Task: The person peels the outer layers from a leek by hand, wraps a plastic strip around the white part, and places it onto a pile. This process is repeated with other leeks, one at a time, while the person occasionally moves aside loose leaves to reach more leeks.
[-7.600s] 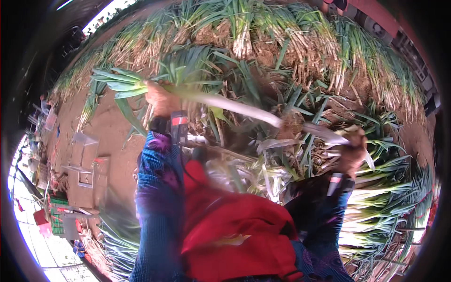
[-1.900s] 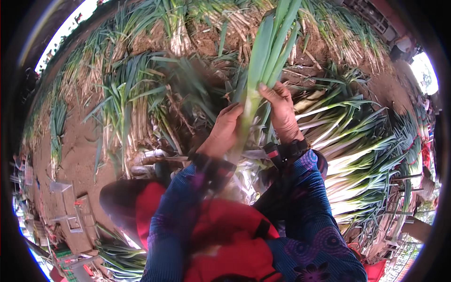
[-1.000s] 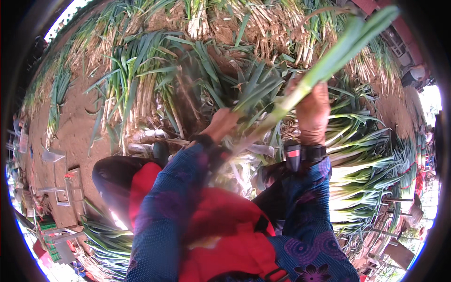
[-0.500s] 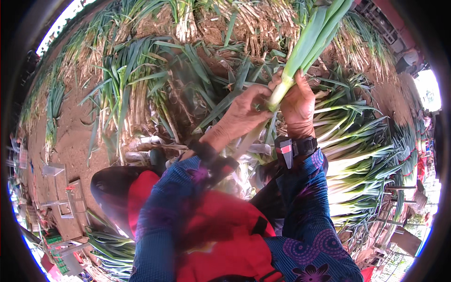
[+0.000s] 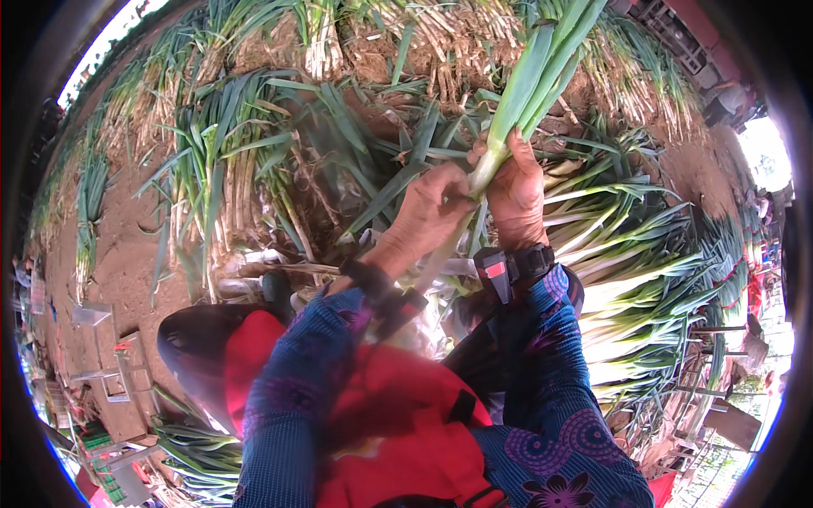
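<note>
A large green onion (image 5: 485, 172) slants up and to the right between my hands, with its broad green leaves reaching the top edge of the view. My right hand (image 5: 518, 203) is closed round the pale neck below the leaves, thumb along its near side. Just lower, my left hand (image 5: 423, 218) pinches the stalk between thumb and fingers. Below that hand the pale lower stalk (image 5: 440, 264) hangs toward my lap, blurred, so its end cannot be made out. Dark straps circle both wrists, and the right one carries a grey and red device (image 5: 494, 271).
Trimmed green onions (image 5: 631, 296) lie in a thick pile at my right. Upright, soil-covered bunches (image 5: 233, 169) stand on bare earth (image 5: 123, 245) at left, with more rows (image 5: 457, 42) beyond. Loose leaves and pale scraps lie between my knees. A metal frame (image 5: 114, 372) stands at lower left.
Both hands and the green onion have shifted a little to the left. The surroundings have slid slightly left in view too. The grip of each hand looks the same.
</note>
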`<action>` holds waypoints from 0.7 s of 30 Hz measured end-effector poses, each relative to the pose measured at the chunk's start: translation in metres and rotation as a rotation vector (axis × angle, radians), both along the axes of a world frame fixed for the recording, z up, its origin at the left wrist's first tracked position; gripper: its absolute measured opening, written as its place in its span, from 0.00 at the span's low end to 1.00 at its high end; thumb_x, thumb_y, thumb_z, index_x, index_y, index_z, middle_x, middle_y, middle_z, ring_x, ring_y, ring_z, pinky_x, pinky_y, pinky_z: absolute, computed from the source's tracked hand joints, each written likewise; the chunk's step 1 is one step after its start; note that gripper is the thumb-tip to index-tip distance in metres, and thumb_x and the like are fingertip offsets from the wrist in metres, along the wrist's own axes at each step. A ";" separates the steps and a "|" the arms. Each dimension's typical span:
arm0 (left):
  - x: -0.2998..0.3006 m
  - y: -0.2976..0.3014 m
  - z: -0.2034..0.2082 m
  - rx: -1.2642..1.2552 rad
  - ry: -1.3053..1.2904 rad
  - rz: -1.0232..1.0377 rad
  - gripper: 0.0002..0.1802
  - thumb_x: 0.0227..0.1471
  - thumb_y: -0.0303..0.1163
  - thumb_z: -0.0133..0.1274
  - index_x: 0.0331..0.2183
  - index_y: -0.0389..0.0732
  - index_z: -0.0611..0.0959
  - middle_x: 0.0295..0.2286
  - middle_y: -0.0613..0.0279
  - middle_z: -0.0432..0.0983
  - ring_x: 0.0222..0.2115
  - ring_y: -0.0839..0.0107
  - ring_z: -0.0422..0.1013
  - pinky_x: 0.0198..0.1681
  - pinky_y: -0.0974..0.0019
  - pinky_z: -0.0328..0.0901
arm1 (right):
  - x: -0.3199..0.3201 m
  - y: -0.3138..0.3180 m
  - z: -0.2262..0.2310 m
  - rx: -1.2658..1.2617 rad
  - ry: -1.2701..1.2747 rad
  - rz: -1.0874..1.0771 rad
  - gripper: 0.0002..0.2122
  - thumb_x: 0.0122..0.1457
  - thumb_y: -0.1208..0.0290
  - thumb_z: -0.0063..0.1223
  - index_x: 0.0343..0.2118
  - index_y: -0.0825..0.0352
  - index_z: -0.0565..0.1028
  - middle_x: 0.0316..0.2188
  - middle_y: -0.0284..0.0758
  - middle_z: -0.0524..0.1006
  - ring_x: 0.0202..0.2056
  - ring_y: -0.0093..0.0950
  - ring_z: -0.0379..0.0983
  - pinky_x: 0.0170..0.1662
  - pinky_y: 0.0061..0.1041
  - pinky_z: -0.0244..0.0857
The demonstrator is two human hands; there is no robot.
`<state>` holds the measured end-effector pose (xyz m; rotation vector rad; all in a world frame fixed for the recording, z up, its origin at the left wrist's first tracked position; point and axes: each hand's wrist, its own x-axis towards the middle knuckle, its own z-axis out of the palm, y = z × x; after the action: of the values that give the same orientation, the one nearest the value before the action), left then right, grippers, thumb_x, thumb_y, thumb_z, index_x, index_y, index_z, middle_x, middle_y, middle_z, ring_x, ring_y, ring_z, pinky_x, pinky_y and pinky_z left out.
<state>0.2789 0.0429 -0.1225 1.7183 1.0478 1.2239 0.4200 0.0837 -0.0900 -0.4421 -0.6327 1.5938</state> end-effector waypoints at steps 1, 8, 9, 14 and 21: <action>0.001 0.000 0.000 0.001 -0.002 0.000 0.13 0.44 0.21 0.60 0.30 0.37 0.71 0.27 0.64 0.70 0.28 0.76 0.68 0.32 0.69 0.66 | -0.001 0.000 0.000 0.001 -0.002 0.000 0.13 0.60 0.65 0.50 0.43 0.67 0.68 0.31 0.37 0.72 0.30 0.29 0.71 0.37 0.29 0.67; -0.006 -0.004 0.008 0.291 0.232 0.000 0.11 0.40 0.16 0.53 0.30 0.37 0.72 0.25 0.57 0.68 0.26 0.60 0.68 0.30 0.62 0.64 | -0.008 -0.006 -0.003 0.005 -0.251 -0.214 0.13 0.60 0.64 0.50 0.42 0.69 0.70 0.30 0.35 0.74 0.28 0.29 0.72 0.34 0.28 0.67; -0.008 -0.007 0.011 0.257 0.248 -0.040 0.11 0.39 0.16 0.53 0.30 0.37 0.72 0.25 0.56 0.67 0.26 0.58 0.68 0.29 0.60 0.63 | -0.007 -0.008 -0.004 -0.014 -0.291 -0.234 0.15 0.60 0.63 0.49 0.44 0.69 0.70 0.31 0.34 0.75 0.30 0.28 0.72 0.36 0.27 0.66; -0.022 -0.029 0.000 0.183 0.327 -0.196 0.10 0.41 0.17 0.53 0.30 0.36 0.73 0.26 0.55 0.68 0.27 0.57 0.69 0.29 0.59 0.64 | 0.005 -0.004 -0.014 -0.089 -0.210 -0.261 0.14 0.59 0.64 0.50 0.44 0.67 0.70 0.32 0.33 0.74 0.31 0.28 0.72 0.36 0.29 0.67; -0.078 -0.048 -0.054 0.090 0.370 0.212 0.15 0.45 0.19 0.56 0.38 0.36 0.76 0.33 0.56 0.72 0.32 0.69 0.72 0.29 0.68 0.66 | 0.016 0.001 -0.002 -0.115 -0.115 -0.322 0.13 0.58 0.65 0.49 0.44 0.65 0.70 0.31 0.34 0.73 0.32 0.29 0.72 0.38 0.31 0.68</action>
<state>0.2005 -0.0048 -0.1769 1.9928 1.4422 1.1174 0.4359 0.0851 -0.0922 -0.6890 -0.5275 1.3081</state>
